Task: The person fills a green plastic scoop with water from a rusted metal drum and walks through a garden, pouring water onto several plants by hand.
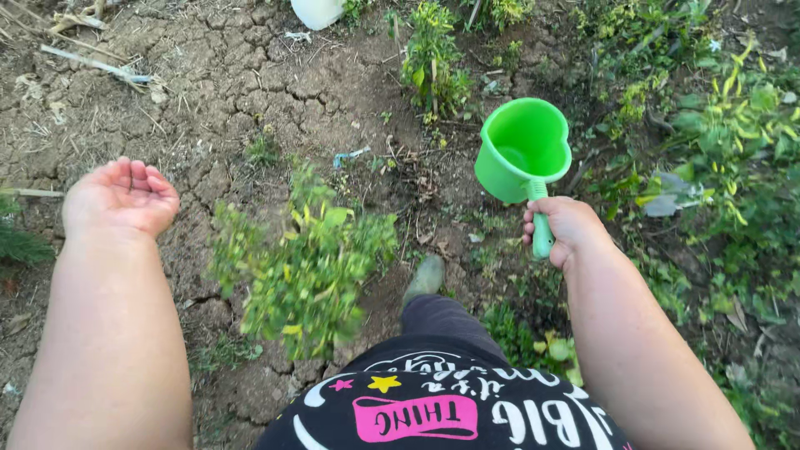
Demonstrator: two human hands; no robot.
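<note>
right hand (560, 227): centre right of frame, fingers wrapped tight round the handle of a green scoop (522, 150) – held out over the ground, mouth facing up toward the camera
scoop contents: looks like a little water at the bottom (hard to be sure)
left hand (122, 197): left of frame, palm up, fingers loosely curled, holding nothing
bush (304, 262): small leafy plant, centre of frame, between the two arms, blurred
ground: cracked dry soil (225, 75) upper left; weeds (733, 167) thick on the right
shoe (426, 277): just right of the bush, lower centre
white container (317, 12): top edge, partly cut off
risk: scoop is tilted – tip it further and whatever is inside could spill short of the bush; a step forward could crush low stems
</note>
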